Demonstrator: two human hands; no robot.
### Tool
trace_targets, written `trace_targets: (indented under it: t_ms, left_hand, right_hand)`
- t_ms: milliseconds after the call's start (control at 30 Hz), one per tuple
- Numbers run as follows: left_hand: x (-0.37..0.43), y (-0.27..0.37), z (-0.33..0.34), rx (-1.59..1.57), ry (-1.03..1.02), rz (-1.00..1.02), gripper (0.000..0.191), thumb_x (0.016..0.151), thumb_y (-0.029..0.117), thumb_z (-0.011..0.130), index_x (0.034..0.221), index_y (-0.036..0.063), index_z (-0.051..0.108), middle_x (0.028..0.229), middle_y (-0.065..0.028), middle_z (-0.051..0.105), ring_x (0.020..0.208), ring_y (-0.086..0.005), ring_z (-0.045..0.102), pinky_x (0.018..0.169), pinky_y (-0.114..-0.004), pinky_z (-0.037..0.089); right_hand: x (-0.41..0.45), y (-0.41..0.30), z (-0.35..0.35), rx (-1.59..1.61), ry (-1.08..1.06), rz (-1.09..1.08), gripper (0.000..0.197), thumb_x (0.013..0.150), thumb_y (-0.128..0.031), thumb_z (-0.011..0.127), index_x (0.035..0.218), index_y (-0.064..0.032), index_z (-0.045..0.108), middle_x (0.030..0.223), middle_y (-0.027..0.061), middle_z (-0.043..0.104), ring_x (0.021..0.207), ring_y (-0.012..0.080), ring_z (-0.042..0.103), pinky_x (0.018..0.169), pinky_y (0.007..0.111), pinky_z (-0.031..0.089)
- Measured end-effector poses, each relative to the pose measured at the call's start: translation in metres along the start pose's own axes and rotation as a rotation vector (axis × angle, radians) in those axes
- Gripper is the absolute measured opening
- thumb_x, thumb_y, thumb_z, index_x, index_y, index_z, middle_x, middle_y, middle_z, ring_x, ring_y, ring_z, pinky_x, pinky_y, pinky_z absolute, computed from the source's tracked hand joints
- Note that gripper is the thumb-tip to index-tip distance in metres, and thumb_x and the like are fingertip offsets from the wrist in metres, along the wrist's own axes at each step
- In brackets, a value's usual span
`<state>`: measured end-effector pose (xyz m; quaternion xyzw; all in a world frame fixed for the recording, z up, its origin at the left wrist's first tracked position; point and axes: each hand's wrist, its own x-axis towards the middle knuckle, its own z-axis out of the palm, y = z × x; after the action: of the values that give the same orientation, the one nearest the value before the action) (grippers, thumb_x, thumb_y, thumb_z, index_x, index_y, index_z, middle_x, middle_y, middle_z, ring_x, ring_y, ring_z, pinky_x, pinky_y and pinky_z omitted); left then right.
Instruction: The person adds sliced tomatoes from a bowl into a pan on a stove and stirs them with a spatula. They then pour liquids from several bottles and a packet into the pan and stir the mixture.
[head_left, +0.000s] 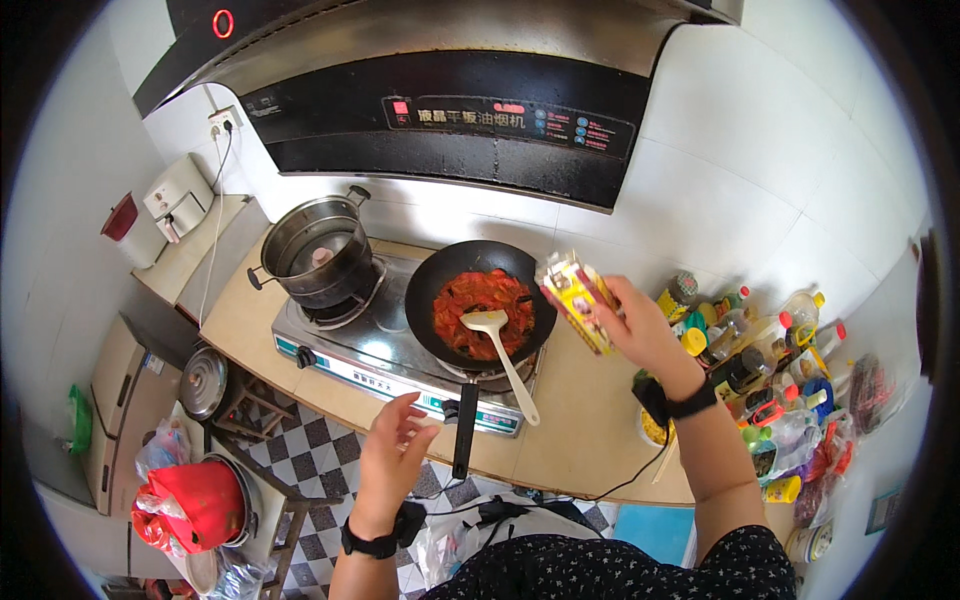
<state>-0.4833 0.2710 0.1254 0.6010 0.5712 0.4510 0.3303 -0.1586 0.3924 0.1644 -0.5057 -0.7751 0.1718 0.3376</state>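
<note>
My right hand (637, 322) grips a yellow and dark red printed packet (579, 301), held just right of the wok. Its top end, with clear film, tilts toward the wok's rim. My left hand (394, 450) hangs in front of the stove with fingers apart, left of the wok's black handle (465, 431). On the right burner stands the black wok (424, 292). Red, saucy chopped tomatoes (480, 289) fill its middle. A cream-coloured spatula (499, 337) rests with its blade on the food and its handle over the wok's near rim.
A steel steamer pot (319, 251) sits on the left burner of the gas stove (394, 319). Bottles and jars (750, 360) crowd the counter's right side, near a bowl of yellow food (656, 429). A range hood (450, 127) overhangs the stove. Cables run from both wrists.
</note>
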Motion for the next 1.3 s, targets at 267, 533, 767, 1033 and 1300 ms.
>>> trace_targets:
  t_ms: [267,533,767,1033,1300]
  left_hand:
    - [-0.087,-0.087,-0.033,-0.149,0.142,-0.362,0.038,0.083,0.001,0.061,0.119,-0.0011,0.049,0.091,-0.0085,0.061,0.074,-0.0112,0.059,0.065,-0.023,0.048]
    - [-0.138,-0.115,-0.034,-0.180,0.271,-0.457,0.039,0.084,0.004,0.061,0.120,-0.0012,0.048,0.090,-0.0089,0.062,0.075,-0.0125,0.060,0.065,-0.024,0.049]
    - [-0.138,-0.116,-0.026,-0.065,0.190,-0.427,0.036,0.085,0.007,0.060,0.120,0.0004,0.049,0.090,-0.0077,0.061,0.071,-0.0124,0.062,0.059,-0.023,0.050]
    - [-0.143,-0.120,-0.026,-0.051,0.166,-0.432,0.037,0.086,0.006,0.059,0.120,-0.0015,0.048,0.088,-0.0074,0.061,0.071,-0.0116,0.061,0.061,-0.023,0.049]
    - [-0.140,-0.119,-0.024,-0.078,0.146,-0.440,0.040,0.085,0.006,0.060,0.122,-0.0017,0.047,0.088,-0.0076,0.061,0.071,-0.0114,0.061,0.061,-0.023,0.049]
  right_hand:
    - [0.083,0.052,0.057,-0.422,-0.092,-0.095,0.028,0.087,-0.025,0.055,0.103,-0.0024,0.049,0.091,0.0180,0.062,0.083,0.0353,0.061,0.070,0.044,0.049]
    - [0.114,0.041,0.083,-0.543,-0.121,-0.101,0.025,0.087,-0.024,0.056,0.096,-0.0019,0.049,0.086,0.0169,0.063,0.080,0.0349,0.062,0.068,0.045,0.049]
    - [0.130,0.018,0.105,-0.553,-0.236,-0.091,0.027,0.087,-0.026,0.055,0.099,-0.0016,0.052,0.090,0.0173,0.064,0.082,0.0349,0.063,0.071,0.045,0.049]
    - [0.134,0.028,0.090,-0.575,-0.204,-0.002,0.030,0.087,-0.025,0.056,0.104,-0.0010,0.052,0.094,0.0172,0.064,0.086,0.0336,0.063,0.074,0.044,0.049]
    - [0.111,0.061,0.060,-0.682,-0.234,-0.049,0.025,0.086,-0.024,0.055,0.098,-0.0022,0.052,0.088,0.0159,0.065,0.083,0.0334,0.063,0.071,0.043,0.050]
